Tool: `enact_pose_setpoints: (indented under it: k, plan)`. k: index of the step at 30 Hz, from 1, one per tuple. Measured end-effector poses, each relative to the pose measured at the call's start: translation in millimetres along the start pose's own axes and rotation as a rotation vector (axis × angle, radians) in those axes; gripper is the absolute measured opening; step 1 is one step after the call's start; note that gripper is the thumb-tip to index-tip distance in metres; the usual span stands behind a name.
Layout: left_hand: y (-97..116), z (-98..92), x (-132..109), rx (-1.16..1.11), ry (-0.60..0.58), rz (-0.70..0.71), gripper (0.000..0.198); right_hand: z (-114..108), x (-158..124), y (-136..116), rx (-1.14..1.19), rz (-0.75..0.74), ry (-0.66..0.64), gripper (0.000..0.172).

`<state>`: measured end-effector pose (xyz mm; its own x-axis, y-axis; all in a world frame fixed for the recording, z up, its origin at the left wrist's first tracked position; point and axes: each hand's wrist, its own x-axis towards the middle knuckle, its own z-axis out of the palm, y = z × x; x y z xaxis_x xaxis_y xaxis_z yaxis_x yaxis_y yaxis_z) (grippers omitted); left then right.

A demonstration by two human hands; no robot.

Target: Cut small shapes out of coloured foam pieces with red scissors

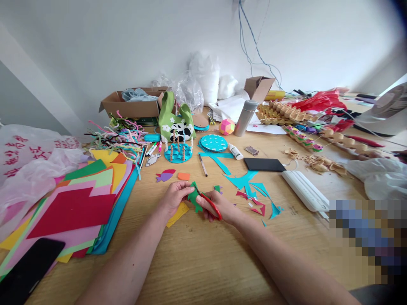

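My left hand (pixel 173 195) pinches a small green foam shape (pixel 193 196) just above the wooden table (pixel 197 254). My right hand (pixel 219 206) is closed round red-handled scissors (pixel 212 205), whose blades meet the green shape's edge. A yellow foam scrap (pixel 178 213) lies under my left hand. Just beyond lie a purple and red foam fish (pixel 165 175) and an orange square (pixel 183 176).
A stack of coloured foam sheets (pixel 76 203) with a black phone (pixel 28 269) fills the left. Teal and red offcuts (pixel 251 186), a black phone (pixel 263 164), a white strip (pixel 305 190), pipe cleaners (pixel 117 137), a panda bag (pixel 175 123), boxes and a steel bottle (pixel 245 117) stand further back.
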<state>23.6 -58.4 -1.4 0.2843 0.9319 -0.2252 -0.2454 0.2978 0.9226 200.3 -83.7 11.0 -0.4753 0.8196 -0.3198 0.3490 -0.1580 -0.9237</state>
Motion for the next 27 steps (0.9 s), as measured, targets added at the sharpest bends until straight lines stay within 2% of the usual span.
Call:
enact_pose_setpoints:
  k: [18, 27]
  plan:
    - [-0.3, 0.8, 0.5, -0.034, 0.040, -0.005, 0.029, 0.8, 0.1, -2.2, 0.007, 0.016, 0.028, 0.066]
    - [-2.1, 0.4, 0.6, -0.013, 0.009, -0.003, 0.030, 1.2, 0.9, -0.3, 0.010, 0.000, 0.022, 0.064]
